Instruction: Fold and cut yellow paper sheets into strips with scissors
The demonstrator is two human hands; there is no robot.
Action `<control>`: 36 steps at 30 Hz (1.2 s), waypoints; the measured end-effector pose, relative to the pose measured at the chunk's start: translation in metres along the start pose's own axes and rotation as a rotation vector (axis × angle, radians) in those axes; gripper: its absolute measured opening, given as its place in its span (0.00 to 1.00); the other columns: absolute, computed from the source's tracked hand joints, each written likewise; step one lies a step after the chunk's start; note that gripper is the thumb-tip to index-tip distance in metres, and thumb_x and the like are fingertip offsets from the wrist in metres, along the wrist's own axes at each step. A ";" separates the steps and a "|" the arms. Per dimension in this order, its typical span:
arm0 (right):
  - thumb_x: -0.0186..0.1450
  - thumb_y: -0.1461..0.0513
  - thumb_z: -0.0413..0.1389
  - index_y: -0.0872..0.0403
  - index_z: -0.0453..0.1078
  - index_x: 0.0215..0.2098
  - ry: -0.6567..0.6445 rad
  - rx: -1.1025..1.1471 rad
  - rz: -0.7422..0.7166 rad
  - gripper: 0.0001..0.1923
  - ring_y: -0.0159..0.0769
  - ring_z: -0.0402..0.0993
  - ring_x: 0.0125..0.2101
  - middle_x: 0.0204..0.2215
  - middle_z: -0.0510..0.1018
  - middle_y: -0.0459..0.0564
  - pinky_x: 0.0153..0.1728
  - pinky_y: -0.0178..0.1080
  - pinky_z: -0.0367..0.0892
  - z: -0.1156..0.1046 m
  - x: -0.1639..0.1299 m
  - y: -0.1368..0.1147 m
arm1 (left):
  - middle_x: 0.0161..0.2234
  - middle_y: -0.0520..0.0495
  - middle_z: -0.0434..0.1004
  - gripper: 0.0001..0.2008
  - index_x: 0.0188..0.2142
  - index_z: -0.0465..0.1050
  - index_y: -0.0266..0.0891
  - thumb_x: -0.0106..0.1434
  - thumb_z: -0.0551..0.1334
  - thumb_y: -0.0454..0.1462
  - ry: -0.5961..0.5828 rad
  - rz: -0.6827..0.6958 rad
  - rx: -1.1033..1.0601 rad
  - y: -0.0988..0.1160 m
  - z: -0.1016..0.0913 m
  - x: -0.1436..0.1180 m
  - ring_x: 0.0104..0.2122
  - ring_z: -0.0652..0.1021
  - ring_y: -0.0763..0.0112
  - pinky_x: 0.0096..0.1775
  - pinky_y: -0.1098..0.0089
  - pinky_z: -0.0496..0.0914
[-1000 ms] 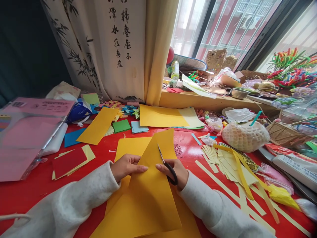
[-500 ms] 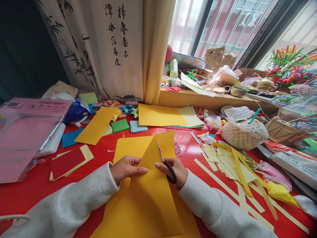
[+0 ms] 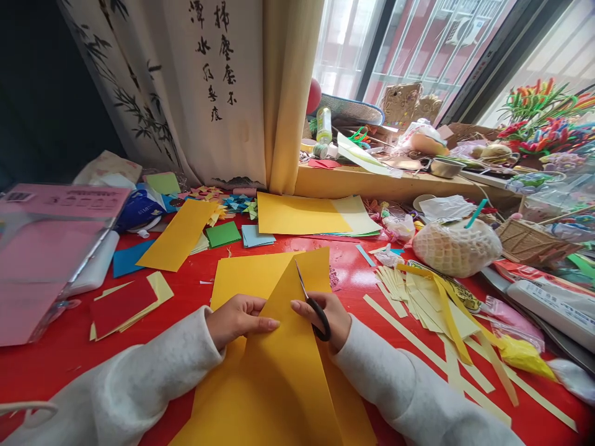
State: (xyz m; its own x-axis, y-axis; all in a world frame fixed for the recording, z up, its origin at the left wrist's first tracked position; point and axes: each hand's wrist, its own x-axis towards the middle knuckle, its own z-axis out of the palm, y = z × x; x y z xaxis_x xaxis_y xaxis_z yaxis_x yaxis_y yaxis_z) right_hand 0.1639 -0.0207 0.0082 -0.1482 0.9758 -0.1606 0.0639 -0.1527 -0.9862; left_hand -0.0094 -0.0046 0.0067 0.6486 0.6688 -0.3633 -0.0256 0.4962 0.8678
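A large golden-yellow paper sheet (image 3: pixel 288 371) is raised and bent in front of me. My left hand (image 3: pixel 242 322) pinches its left edge, thumb on top and fingers behind. On the right, my right hand (image 3: pixel 338 317) is closed around scissors (image 3: pixel 322 313) with black handles, its thumb resting on the paper. The blades point up and away over the sheet, looking closed or nearly so. Part of the grip is hidden behind the paper. Under the raised sheet lies more yellow paper (image 3: pixel 242 272) on the red table.
Cream paper strips (image 3: pixel 404 334) and a yellow strip (image 3: pixel 449 316) spread to the right, near a net-wrapped fruit (image 3: pixel 458 248) with a straw. Red and cream pieces (image 3: pixel 125 306) lie left, beside a pink pack (image 3: pixel 51 248). Yellow sheets (image 3: pixel 302 210) and green squares (image 3: pixel 223 234) sit behind.
The camera view has shifted slightly, so the surroundings appear a little further left. Both hands, the scissors and the raised yellow paper keep nearly the same pose.
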 end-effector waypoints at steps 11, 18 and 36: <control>0.44 0.46 0.55 0.56 0.57 0.15 0.021 -0.005 -0.006 0.22 0.22 0.49 0.13 0.10 0.52 0.38 0.14 0.31 0.45 -0.001 0.001 0.001 | 0.29 0.46 0.76 0.14 0.37 0.71 0.34 0.48 0.62 0.33 -0.024 -0.022 -0.018 0.001 0.004 -0.002 0.29 0.75 0.66 0.32 0.69 0.67; 0.44 0.47 0.55 0.55 0.54 0.14 0.002 -0.018 -0.011 0.22 0.21 0.47 0.13 0.11 0.51 0.38 0.13 0.30 0.44 -0.003 0.006 0.006 | 0.31 0.45 0.76 0.15 0.38 0.71 0.35 0.48 0.62 0.34 -0.060 -0.019 -0.025 -0.001 0.006 0.000 0.31 0.75 0.65 0.33 0.69 0.67; 0.44 0.55 0.58 0.57 0.54 0.44 0.366 -0.446 -0.242 0.32 0.31 0.64 0.27 0.29 0.65 0.48 0.28 0.35 0.63 -0.088 0.050 -0.002 | 0.33 0.46 0.75 0.27 0.41 0.67 0.37 0.38 0.67 0.39 0.313 0.008 0.256 0.017 -0.060 0.003 0.37 0.73 0.59 0.36 0.67 0.67</control>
State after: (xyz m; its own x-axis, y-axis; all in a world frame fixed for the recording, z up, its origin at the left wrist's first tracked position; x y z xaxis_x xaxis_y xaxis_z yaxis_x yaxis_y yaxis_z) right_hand 0.2430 0.0420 0.0054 0.1330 0.9770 0.1669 0.4880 0.0820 -0.8690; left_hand -0.0540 0.0387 -0.0003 0.3849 0.8282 -0.4074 0.1857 0.3628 0.9132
